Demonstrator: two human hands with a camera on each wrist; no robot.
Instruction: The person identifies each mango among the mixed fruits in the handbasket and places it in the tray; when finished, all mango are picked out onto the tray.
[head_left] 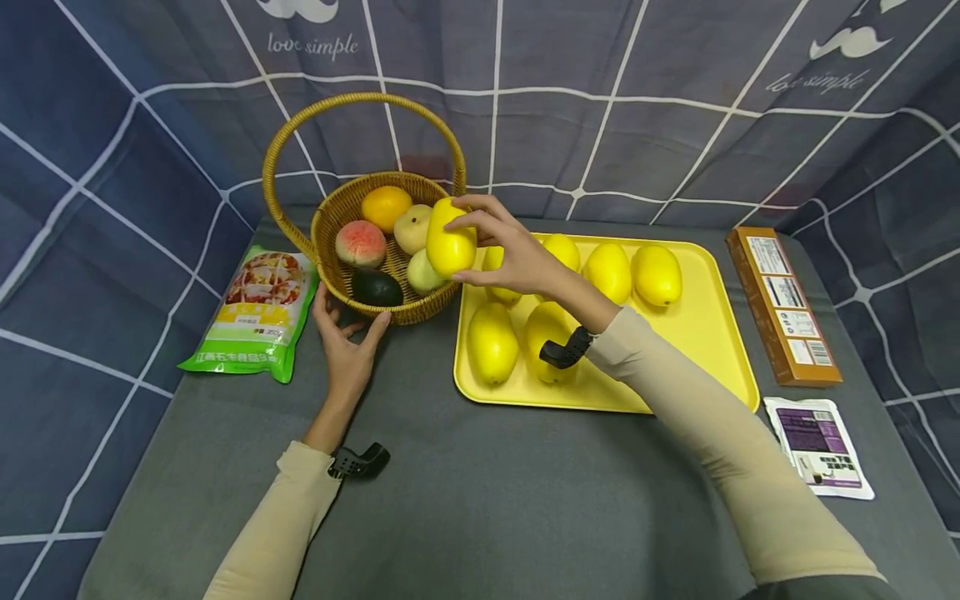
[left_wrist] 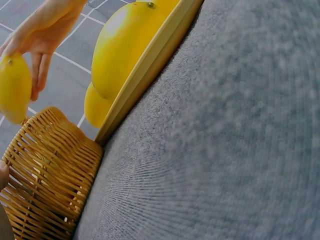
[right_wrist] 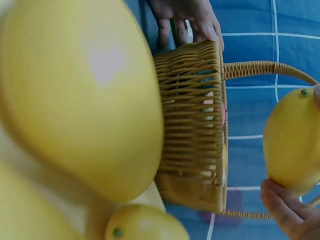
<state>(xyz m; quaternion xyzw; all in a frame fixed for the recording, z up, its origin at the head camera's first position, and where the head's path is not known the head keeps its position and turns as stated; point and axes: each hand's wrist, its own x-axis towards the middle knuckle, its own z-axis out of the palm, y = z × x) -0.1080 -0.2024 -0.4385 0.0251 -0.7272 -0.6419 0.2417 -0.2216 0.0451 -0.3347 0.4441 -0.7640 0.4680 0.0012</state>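
Observation:
My right hand (head_left: 517, 250) pinches a yellow mango (head_left: 450, 237) between thumb and fingers, above the right rim of a wicker basket (head_left: 420, 312). In the right wrist view this mango (right_wrist: 292, 142) shows a small green stem dot. My left hand (head_left: 347, 354) touches the basket's near side, thumb and fingers spread against the wall near the rim. Inside the basket are a peach (head_left: 362, 243), a dark green avocado (head_left: 377, 288), an orange-yellow fruit (head_left: 386, 208) and two pale round fruits, one (head_left: 412, 227) behind the other (head_left: 424, 273). The held mango partly hides both.
Right of the basket, a yellow tray (head_left: 697, 358) bears several mangoes (head_left: 492, 343), some partly behind my right arm. A green-and-yellow food bag (head_left: 258, 321) lies left of the basket. At the far right are a brown box (head_left: 780, 308) and a white-and-purple pouch (head_left: 819, 446).

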